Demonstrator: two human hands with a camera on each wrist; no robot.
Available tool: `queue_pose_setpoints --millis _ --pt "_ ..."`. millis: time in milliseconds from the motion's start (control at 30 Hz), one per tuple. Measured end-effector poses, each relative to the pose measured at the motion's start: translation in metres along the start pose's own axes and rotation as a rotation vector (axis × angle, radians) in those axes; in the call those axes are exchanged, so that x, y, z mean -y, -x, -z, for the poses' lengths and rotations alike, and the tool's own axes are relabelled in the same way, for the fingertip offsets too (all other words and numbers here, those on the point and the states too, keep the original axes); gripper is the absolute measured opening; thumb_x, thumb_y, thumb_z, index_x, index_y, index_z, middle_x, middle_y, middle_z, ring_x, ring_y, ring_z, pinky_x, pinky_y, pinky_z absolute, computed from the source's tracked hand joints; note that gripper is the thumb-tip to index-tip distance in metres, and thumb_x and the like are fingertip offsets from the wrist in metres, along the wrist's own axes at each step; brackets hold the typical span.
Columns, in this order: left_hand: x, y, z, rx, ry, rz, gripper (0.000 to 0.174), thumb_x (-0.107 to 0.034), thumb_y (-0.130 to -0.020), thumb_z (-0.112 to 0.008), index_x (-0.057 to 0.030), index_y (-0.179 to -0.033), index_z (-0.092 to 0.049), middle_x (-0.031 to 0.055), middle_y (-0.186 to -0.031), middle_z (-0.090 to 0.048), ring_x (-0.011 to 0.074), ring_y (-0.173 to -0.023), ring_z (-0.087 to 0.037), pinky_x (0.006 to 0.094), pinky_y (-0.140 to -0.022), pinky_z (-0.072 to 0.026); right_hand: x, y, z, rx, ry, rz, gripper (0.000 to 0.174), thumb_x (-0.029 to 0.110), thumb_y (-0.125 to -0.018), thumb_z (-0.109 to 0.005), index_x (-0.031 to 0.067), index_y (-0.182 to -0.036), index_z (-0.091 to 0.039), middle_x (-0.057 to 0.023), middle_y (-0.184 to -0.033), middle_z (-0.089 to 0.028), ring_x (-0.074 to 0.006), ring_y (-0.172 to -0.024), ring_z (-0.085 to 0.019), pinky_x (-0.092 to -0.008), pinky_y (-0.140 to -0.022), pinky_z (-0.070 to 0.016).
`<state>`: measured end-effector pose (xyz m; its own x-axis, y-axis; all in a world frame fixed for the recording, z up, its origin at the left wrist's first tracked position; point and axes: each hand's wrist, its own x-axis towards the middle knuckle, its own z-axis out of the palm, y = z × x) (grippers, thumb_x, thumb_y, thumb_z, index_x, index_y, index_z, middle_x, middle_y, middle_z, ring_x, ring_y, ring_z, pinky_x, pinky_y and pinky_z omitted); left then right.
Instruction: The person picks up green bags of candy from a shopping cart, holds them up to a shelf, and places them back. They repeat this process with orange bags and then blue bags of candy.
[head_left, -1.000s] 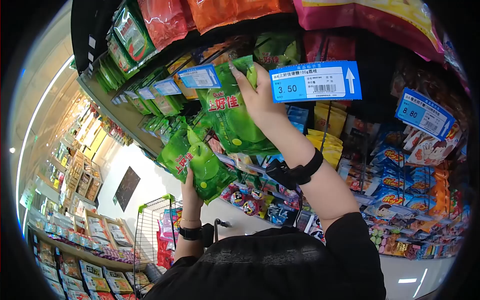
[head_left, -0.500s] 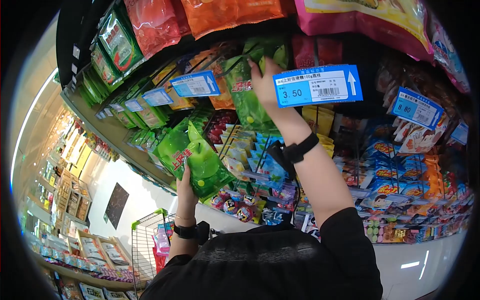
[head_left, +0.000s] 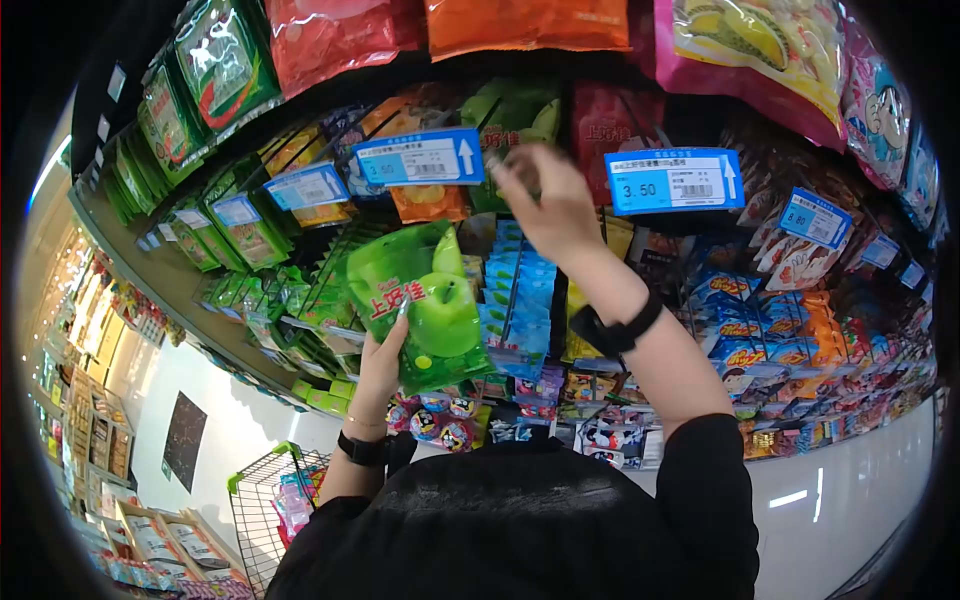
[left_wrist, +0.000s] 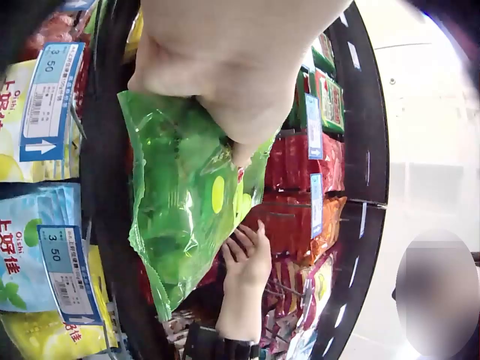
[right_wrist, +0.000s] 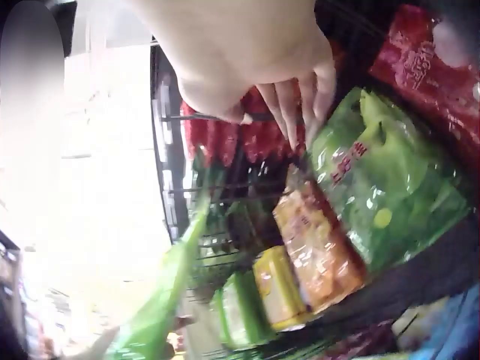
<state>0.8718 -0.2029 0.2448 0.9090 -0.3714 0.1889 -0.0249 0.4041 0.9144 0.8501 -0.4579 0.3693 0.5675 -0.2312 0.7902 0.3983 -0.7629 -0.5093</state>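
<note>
The left hand [head_left: 385, 355] grips a green apple candy bag [head_left: 436, 315] by its lower left edge, thumb on the front; in the left wrist view the bag [left_wrist: 187, 202] hangs from that hand [left_wrist: 225, 67]. Blurred in the head view, the right hand [head_left: 550, 205] is raised before the shelf, holding nothing. Its fingers look extended and slightly bent in the right wrist view, where the hand [right_wrist: 247, 60] is beside another green bag [right_wrist: 386, 180] hanging on the rack. That hanging bag [head_left: 510, 115] is partly behind the hand in the head view.
Blue price tags [head_left: 675, 182] stick out at hand height. Large orange bags [head_left: 530, 25] hang above, blue packets [head_left: 515, 290] below. A wire cart [head_left: 262, 500] stands at lower left. In the left wrist view, a blurred round shape [left_wrist: 437, 294] is at right.
The right hand has let go of the other green bag, which hangs on the rack, and has drawn back from it. The left hand's bag has shifted right and faces the camera more.
</note>
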Motion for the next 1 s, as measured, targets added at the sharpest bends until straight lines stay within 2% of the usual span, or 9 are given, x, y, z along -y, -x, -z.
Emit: queue_pose_setpoints --millis 33,100,167,300,467,533,633,833,1000 --pt "0.000 -0.003 -0.002 0.038 0.012 0.005 0.034 -0.010 -0.092 -0.047 -0.0007 -0.124 -0.044 0.0086 -0.117 -0.053 0.0157 -0.102 -0.055 0.0289 -0.087 -0.0459 0.022 0.013 0.008 0.351 -0.240 -0.324 0.039 0.029 -0.083 -0.063 0.0012 -0.107 -0.052 -0.0121 -0.094 -0.057 -0.0182 -0.090 -0.054 -0.0304 -0.077 -0.0430" --pt "0.002 -0.011 -0.003 0.082 -0.039 0.020 0.033 -0.010 -0.092 -0.047 0.0001 -0.123 -0.045 0.0079 -0.116 -0.054 0.0148 -0.102 -0.054 0.0278 -0.085 -0.0458 0.004 0.042 -0.013 0.512 -0.657 -0.432 0.040 0.034 -0.084 -0.062 0.0008 -0.105 -0.055 -0.0075 -0.094 -0.059 -0.0114 -0.086 -0.055 -0.0258 -0.074 -0.0445" --pt "-0.002 -0.013 -0.019 0.157 -0.018 0.037 0.032 -0.009 -0.092 -0.048 0.0005 -0.122 -0.046 0.0074 -0.115 -0.054 0.0140 -0.102 -0.053 0.0270 -0.085 -0.0452 0.016 0.059 -0.017 0.508 -0.740 -0.472 0.033 0.028 -0.087 -0.059 0.0006 -0.104 -0.059 -0.0030 -0.089 -0.061 -0.0091 -0.077 -0.056 -0.0242 -0.070 -0.0461" --pt "0.008 -0.022 -0.020 0.249 0.051 0.063 0.038 -0.013 -0.094 -0.044 -0.0003 -0.129 -0.038 0.0071 -0.121 -0.050 0.0158 -0.106 -0.051 0.0302 -0.090 -0.0419 0.013 0.070 -0.027 0.348 -0.826 -0.495 0.024 0.023 -0.089 -0.057 0.0001 -0.093 -0.064 -0.0019 -0.074 -0.062 -0.0058 -0.068 -0.055 -0.0226 -0.060 -0.0446" --pt "-0.001 -0.034 -0.016 0.338 0.024 -0.085 0.061 -0.046 -0.092 -0.040 -0.0013 -0.132 -0.031 0.0153 -0.118 -0.052 0.0265 -0.105 -0.055 0.0362 -0.087 -0.0449 0.028 0.050 -0.007 0.044 -0.590 -0.148 0.021 0.019 -0.088 -0.057 0.0019 -0.097 -0.064 -0.0069 -0.067 -0.060 -0.0094 -0.058 -0.052 -0.0253 -0.055 -0.0420" --pt "-0.003 -0.038 -0.004 0.298 -0.032 -0.035 0.060 -0.046 -0.092 -0.040 -0.0003 -0.129 -0.033 0.0157 -0.113 -0.055 0.0276 -0.101 -0.057 0.0372 -0.086 -0.0454 0.026 0.044 0.001 0.000 -0.473 -0.061 0.021 0.019 -0.088 -0.057 0.0019 -0.097 -0.064 -0.0098 -0.066 -0.059 -0.0117 -0.056 -0.052 -0.0267 -0.054 -0.0413" --pt "-0.005 -0.030 -0.001 0.192 -0.140 0.013 0.058 -0.048 -0.092 -0.035 0.0023 -0.120 -0.042 0.0162 -0.098 -0.061 0.0283 -0.091 -0.062 0.0372 -0.083 -0.0474 0.030 0.034 0.006 0.019 -0.458 -0.168 0.021 0.018 -0.087 -0.059 -0.0020 -0.093 -0.063 -0.0038 -0.070 -0.064 -0.0039 -0.062 -0.053 -0.0225 -0.057 -0.0433" --pt "-0.008 -0.011 0.015 0.093 -0.220 0.053 0.060 -0.051 -0.093 -0.025 0.0006 -0.110 -0.050 0.0126 -0.088 -0.062 0.0252 -0.083 -0.063 0.0356 -0.080 -0.0485 0.031 0.021 0.004 -0.002 -0.356 -0.066 0.024 0.024 -0.087 -0.059 -0.0001 -0.086 -0.064 -0.0116 -0.057 -0.053 -0.0154 -0.048 -0.045 -0.0317 -0.048 -0.0344" --pt "-0.016 0.009 0.005 -0.045 -0.284 0.025 0.060 -0.048 -0.095 -0.020 0.0015 -0.103 -0.054 0.0139 -0.085 -0.063 0.0276 -0.085 -0.064 0.0358 -0.079 -0.0498 0.024 0.024 0.005 -0.143 -0.433 -0.031 0.029 0.029 -0.085 -0.059 0.0003 -0.080 -0.062 -0.0104 -0.053 -0.048 -0.0205 -0.047 -0.044 -0.0321 -0.047 -0.0338"
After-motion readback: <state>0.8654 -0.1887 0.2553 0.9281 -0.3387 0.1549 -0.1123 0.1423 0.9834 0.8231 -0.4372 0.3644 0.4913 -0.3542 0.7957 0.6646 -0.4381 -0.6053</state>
